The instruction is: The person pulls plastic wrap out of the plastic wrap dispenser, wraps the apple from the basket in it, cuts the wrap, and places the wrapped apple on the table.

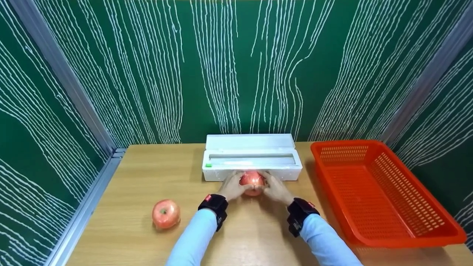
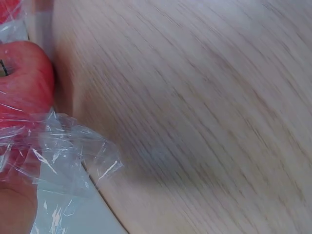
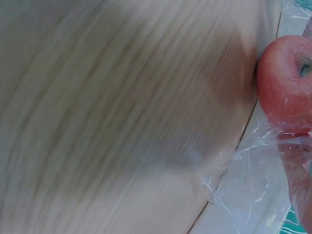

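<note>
A red apple stands right at the front of a white cling film box. My left hand and my right hand close in on it from both sides, thumbs toward the front. Clear plastic wrap stretches over the apple's side and gathers in loose folds by the left fingers. In the right wrist view, more wrap spreads from the apple beside the right hand, which is partly out of frame. Both hands hold the wrap against the apple.
A second apple rests on the wooden table at the left. An orange-red plastic basket takes up the right side. The box's lid is raised at the back, and a green slider sits on its left edge.
</note>
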`<state>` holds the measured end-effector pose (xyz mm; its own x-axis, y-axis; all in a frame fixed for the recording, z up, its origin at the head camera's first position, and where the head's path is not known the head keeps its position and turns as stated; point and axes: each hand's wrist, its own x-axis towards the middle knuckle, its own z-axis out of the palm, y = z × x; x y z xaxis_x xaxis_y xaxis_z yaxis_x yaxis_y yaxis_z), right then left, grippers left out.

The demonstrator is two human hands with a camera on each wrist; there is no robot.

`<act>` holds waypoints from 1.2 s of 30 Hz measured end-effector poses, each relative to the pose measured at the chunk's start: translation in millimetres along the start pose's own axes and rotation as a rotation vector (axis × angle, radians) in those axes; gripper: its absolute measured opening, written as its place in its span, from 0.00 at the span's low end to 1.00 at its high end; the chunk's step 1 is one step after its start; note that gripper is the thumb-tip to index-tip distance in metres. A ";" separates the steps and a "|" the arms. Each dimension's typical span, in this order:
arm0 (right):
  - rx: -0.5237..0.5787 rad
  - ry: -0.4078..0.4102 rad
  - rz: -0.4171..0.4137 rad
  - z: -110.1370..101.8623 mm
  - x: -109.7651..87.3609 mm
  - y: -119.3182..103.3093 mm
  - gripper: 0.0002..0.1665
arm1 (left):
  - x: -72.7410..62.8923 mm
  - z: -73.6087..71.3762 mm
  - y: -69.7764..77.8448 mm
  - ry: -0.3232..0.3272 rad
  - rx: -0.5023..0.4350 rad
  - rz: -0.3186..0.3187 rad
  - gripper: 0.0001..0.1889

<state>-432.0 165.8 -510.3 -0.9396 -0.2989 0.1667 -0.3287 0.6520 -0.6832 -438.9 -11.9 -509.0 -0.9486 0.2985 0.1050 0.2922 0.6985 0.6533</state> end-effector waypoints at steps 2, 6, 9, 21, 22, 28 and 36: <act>0.021 -0.004 0.018 1.3 0.5 0.4 0.33 | -0.5 0.8 -1.5 0.003 0.005 0.014 0.29; 0.061 -0.015 0.074 1.6 3.0 1.0 0.32 | 0.6 1.2 -2.3 -0.004 -0.007 0.005 0.27; 0.086 -0.036 0.113 0.0 4.2 1.1 0.31 | 1.3 1.2 -1.1 -0.011 -0.019 0.003 0.26; -0.038 -0.087 0.103 -9.4 5.7 -10.2 0.23 | -9.0 2.0 5.7 0.167 0.138 0.047 0.29; -0.042 -0.088 0.107 -9.4 6.0 -11.9 0.23 | -9.7 1.7 6.0 0.193 0.199 0.104 0.27; -0.136 -0.059 0.092 -7.7 5.5 -17.7 0.27 | -9.7 2.1 2.3 0.234 0.358 0.416 0.20; -0.155 0.010 0.042 -6.2 5.8 -20.2 0.27 | -9.7 -5.5 9.2 0.159 0.240 0.380 0.16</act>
<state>-431.4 155.2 -491.1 -0.9534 -0.2629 0.1481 -0.2994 0.7635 -0.5722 -427.7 -12.0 -499.9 -0.7704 0.4718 0.4288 0.6242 0.6951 0.3566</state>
